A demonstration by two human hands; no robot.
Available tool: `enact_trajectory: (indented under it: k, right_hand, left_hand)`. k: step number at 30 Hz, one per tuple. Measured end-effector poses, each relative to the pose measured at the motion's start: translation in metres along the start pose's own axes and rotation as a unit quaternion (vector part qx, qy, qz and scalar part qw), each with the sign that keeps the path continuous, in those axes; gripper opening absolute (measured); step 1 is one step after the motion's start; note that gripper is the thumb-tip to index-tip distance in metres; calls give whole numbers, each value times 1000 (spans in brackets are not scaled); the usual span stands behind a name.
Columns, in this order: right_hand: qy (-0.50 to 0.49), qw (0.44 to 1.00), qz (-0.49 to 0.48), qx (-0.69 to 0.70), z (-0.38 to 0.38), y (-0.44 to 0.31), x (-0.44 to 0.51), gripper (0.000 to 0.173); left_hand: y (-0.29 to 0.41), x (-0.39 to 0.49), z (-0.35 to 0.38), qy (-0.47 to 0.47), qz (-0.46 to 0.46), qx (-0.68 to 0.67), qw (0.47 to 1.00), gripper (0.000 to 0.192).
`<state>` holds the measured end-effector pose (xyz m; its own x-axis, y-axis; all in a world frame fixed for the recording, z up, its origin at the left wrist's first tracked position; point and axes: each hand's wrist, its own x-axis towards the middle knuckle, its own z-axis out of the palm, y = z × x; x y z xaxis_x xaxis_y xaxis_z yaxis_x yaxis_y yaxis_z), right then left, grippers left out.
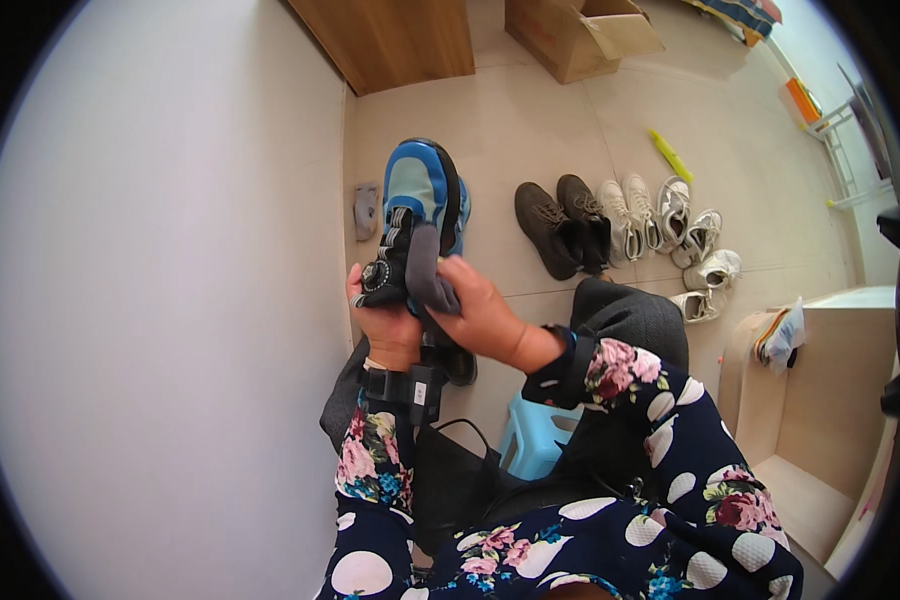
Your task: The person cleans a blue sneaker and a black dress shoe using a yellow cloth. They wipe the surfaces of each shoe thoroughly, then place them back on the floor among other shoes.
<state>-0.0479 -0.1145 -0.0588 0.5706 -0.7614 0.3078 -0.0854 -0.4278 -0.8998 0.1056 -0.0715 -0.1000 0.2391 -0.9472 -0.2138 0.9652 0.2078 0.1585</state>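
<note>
A blue and grey sports shoe (418, 180) with a black dial closure rests on my left hand (386, 319), which grips it near the heel and ankle opening. My right hand (480, 307) holds a dark grey cloth (427, 270) against the side of the shoe by its collar. Part of a second blue shoe (463, 214) shows behind the held one, mostly hidden. Another grey cloth (366, 212) lies on the floor by the wall, left of the shoes.
Dark brown boots (547, 225) and several white shoes (637, 210) stand on the floor to the right. A yellow-green object (671, 156), a cardboard box (559, 45) and a wooden cabinet (412, 45) lie beyond. A blue stool (536, 439) is below me; a wall (157, 300) rises at left.
</note>
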Motion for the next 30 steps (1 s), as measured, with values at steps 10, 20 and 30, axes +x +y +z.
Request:
enact_trajectory:
  k: [10, 20, 30]
  right_hand:
    - [88, 991, 26, 94, -25, -6, 16, 23]
    - [-141, 987, -67, -31, -9, -4, -14, 35]
    - [-52, 983, -169, -59, -21, -23, 15, 36]
  left_hand:
    - [7, 5, 8, -140, -20, -41, 989, 50]
    - [18, 5, -12, -82, -50, 57, 994, 45]
    - [2, 0, -16, 55, 57, 113, 990, 41]
